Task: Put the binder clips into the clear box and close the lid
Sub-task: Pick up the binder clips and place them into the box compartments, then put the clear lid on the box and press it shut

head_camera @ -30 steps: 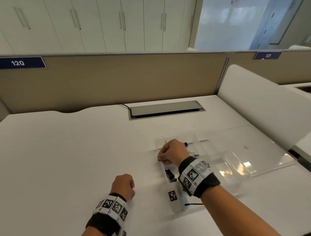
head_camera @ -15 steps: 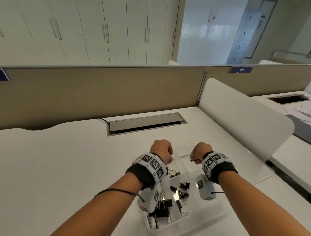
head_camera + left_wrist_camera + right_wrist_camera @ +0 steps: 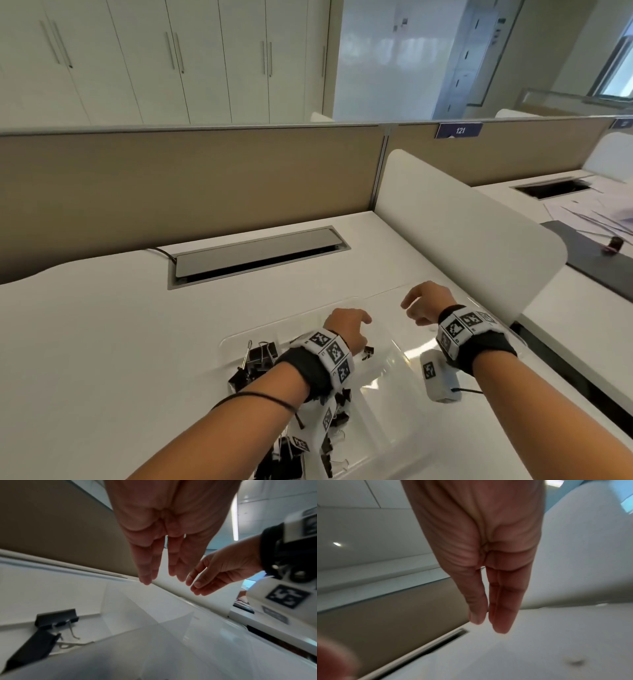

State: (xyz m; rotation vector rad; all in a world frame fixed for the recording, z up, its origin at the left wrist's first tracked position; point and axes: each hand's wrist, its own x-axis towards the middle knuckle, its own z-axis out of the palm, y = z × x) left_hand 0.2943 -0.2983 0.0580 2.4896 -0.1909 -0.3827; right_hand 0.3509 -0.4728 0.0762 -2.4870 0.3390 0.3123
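Over the clear box (image 3: 387,373) on the white desk (image 3: 102,342), the left hand (image 3: 347,327) and the right hand (image 3: 424,303) are hanging with fingers straight and loose, holding nothing. Black binder clips (image 3: 258,356) are lying inside the box, and its see-through lid (image 3: 493,318) seems to be lying flat past the right hand. To shut it well, both hands should probably be lifting the lid's far edge together and folding it over slowly.
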